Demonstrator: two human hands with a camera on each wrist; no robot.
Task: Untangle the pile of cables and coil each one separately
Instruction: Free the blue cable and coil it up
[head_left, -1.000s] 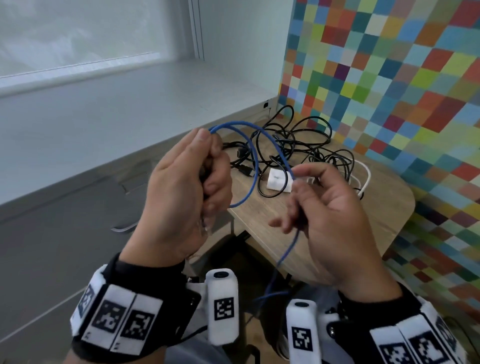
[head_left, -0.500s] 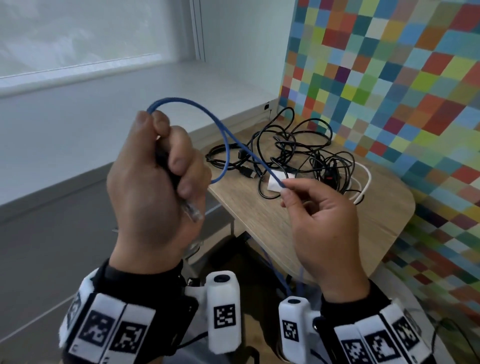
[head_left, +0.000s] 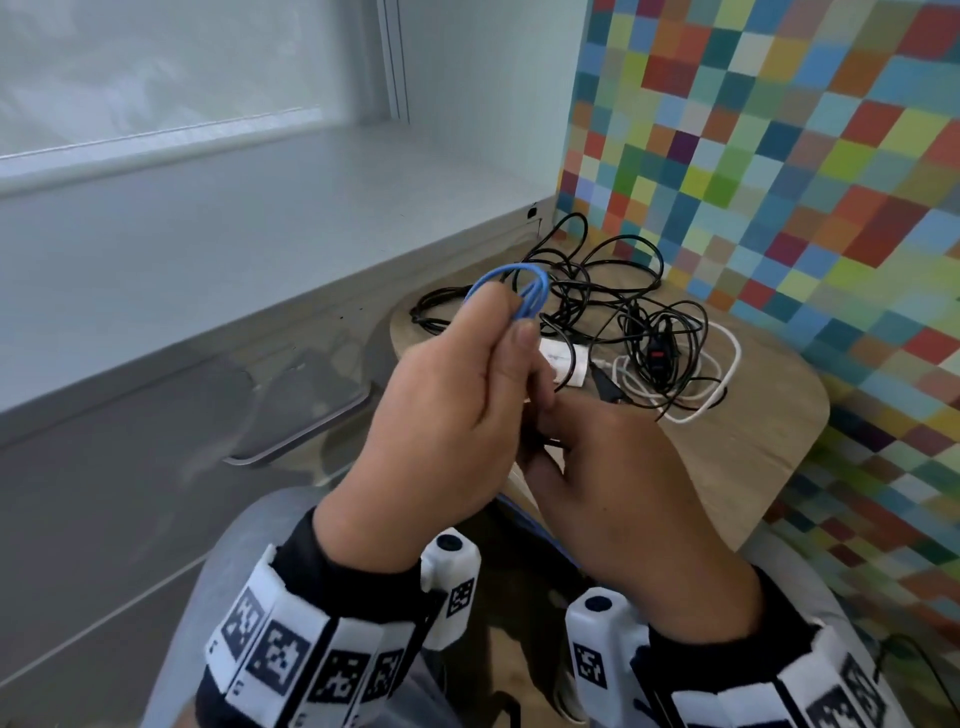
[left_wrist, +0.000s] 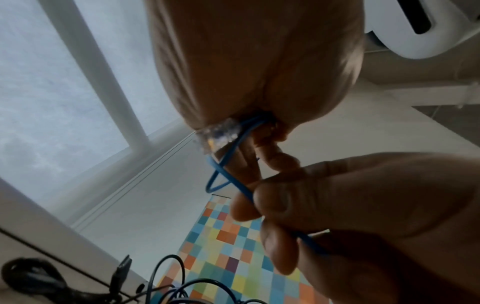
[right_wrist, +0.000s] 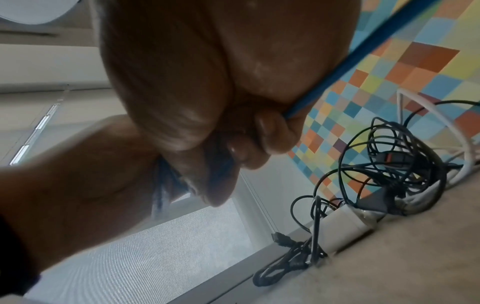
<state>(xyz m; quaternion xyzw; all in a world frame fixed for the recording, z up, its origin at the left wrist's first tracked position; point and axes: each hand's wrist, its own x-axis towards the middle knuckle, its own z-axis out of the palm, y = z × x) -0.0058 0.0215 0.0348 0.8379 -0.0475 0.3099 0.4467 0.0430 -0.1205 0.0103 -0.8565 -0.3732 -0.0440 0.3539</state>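
My left hand (head_left: 467, 374) grips small loops of a thin blue cable (head_left: 524, 291) above the table's near edge; its clear plug (left_wrist: 217, 136) sticks out under the palm in the left wrist view. My right hand (head_left: 597, 457) sits just below and right of the left one, fingers curled round the same blue cable (right_wrist: 363, 61), which runs down past the wrist. Behind the hands a tangle of black cables (head_left: 597, 301) lies on the round wooden table (head_left: 753, 447), mixed with a white cable (head_left: 717, 384) and a white charger block (head_left: 563, 361).
A grey windowsill (head_left: 234, 249) runs along the left, with a cabinet handle (head_left: 306, 436) below it. A wall of coloured squares (head_left: 779, 156) stands right behind the table. A black plug with a red part (head_left: 657, 356) lies in the tangle.
The wide blue loop has been gathered into small loops at my left fingertips. The left hand swung right and the right hand came up against it.
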